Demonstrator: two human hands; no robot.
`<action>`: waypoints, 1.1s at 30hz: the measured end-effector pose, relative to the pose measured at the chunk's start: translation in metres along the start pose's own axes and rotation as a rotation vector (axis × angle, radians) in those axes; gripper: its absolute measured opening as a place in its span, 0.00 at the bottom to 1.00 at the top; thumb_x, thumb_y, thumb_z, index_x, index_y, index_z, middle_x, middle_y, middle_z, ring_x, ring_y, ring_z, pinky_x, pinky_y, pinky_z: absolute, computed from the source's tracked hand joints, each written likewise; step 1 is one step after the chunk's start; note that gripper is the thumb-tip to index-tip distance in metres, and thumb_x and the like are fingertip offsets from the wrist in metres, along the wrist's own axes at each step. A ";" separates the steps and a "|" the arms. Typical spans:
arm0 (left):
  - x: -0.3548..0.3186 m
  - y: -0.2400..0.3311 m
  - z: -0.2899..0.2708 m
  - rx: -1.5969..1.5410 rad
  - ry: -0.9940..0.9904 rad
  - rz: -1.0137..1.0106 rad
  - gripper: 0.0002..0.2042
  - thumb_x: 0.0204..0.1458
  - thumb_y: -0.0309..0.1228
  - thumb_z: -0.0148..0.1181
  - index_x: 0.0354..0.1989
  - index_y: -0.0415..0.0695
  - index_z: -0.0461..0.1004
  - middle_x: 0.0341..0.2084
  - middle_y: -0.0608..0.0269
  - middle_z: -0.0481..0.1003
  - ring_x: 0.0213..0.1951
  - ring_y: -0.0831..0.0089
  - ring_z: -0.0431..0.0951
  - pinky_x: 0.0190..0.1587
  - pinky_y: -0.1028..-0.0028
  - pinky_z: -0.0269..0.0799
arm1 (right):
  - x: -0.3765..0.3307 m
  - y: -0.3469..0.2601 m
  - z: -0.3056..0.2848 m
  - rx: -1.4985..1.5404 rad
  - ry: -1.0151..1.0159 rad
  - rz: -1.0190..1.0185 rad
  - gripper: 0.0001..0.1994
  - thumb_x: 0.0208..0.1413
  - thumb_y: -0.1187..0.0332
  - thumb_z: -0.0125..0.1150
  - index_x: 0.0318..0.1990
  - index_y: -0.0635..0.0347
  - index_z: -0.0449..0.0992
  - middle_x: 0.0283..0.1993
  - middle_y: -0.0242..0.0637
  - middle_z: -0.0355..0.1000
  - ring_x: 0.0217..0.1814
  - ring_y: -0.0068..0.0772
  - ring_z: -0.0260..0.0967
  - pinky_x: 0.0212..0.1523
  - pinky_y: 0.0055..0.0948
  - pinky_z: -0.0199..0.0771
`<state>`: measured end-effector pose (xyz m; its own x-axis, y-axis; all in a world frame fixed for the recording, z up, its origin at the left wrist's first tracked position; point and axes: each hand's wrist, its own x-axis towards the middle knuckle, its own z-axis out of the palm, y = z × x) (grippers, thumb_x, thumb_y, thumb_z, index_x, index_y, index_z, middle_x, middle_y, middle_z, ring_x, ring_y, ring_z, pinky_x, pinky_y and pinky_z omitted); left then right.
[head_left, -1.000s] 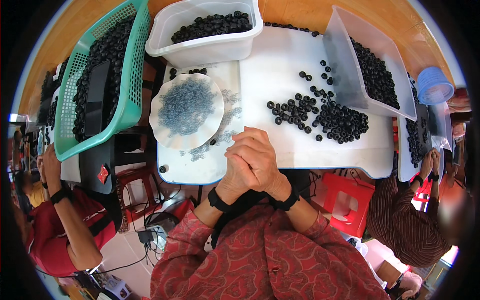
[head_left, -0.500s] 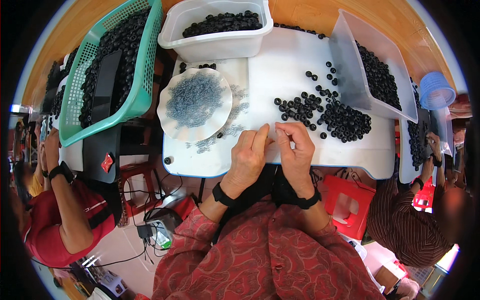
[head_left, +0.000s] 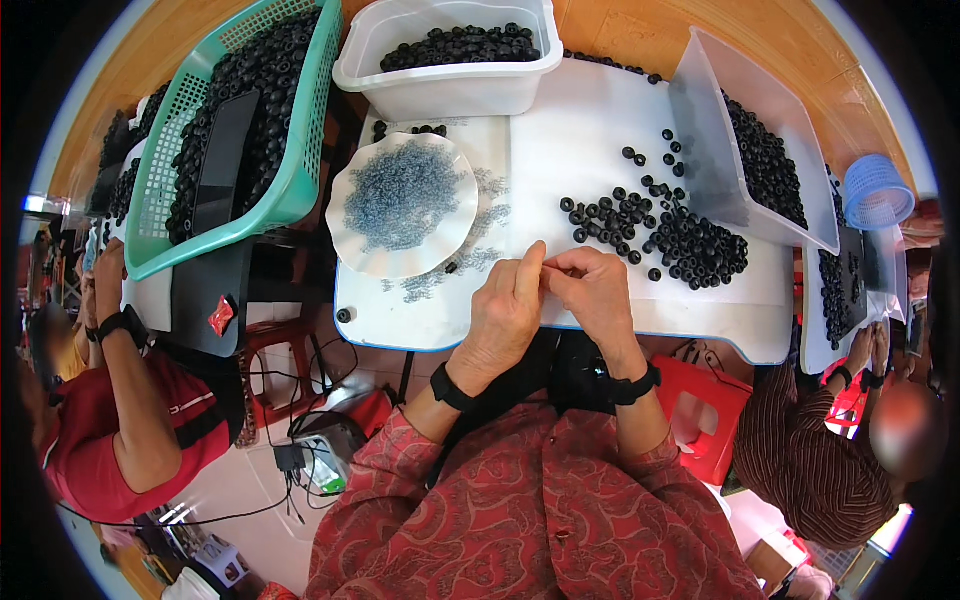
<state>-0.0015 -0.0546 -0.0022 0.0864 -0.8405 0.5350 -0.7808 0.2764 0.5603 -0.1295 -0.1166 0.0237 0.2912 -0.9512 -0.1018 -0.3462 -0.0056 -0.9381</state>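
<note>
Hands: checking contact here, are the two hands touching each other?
Touching. The head view shows the left hand and right hand meeting at the fingertips above the table.

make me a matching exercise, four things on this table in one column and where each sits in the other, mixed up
Things:
1. scalloped white plate of small grey-blue rings
2. loose pile of black rubber rings
3. green plastic mesh basket
4. white rectangular plastic tub of black rings

Places:
A. far edge of the table, in the middle
B. hanging off the table's left side
C. on the table, in front of the left hand
D. on the table, beyond the right hand

Pairs: 1-C, 2-D, 3-B, 4-A
</note>
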 end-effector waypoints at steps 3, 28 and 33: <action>0.000 0.000 -0.001 -0.063 0.055 0.021 0.27 0.42 0.14 0.63 0.56 0.36 0.68 0.27 0.55 0.71 0.29 0.59 0.74 0.31 0.64 0.73 | 0.000 -0.002 0.000 0.000 -0.005 0.037 0.06 0.45 0.73 0.69 0.30 0.66 0.83 0.27 0.41 0.77 0.26 0.27 0.73 0.28 0.24 0.71; -0.001 0.000 -0.002 -0.176 0.070 -0.094 0.19 0.44 0.13 0.61 0.47 0.36 0.73 0.29 0.52 0.74 0.30 0.57 0.77 0.32 0.65 0.74 | 0.004 -0.006 -0.004 0.109 -0.093 0.164 0.05 0.49 0.75 0.71 0.29 0.68 0.80 0.24 0.34 0.77 0.23 0.17 0.70 0.26 0.19 0.70; 0.001 -0.002 -0.005 -0.213 0.048 -0.042 0.18 0.43 0.14 0.61 0.46 0.37 0.74 0.33 0.52 0.74 0.32 0.56 0.77 0.33 0.65 0.75 | 0.003 0.003 -0.001 0.159 -0.073 0.114 0.04 0.48 0.77 0.69 0.27 0.67 0.80 0.23 0.33 0.77 0.23 0.17 0.70 0.25 0.19 0.69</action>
<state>0.0027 -0.0535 0.0002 0.1494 -0.8319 0.5344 -0.6278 0.3378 0.7013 -0.1302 -0.1202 0.0209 0.3241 -0.9179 -0.2291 -0.2377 0.1554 -0.9588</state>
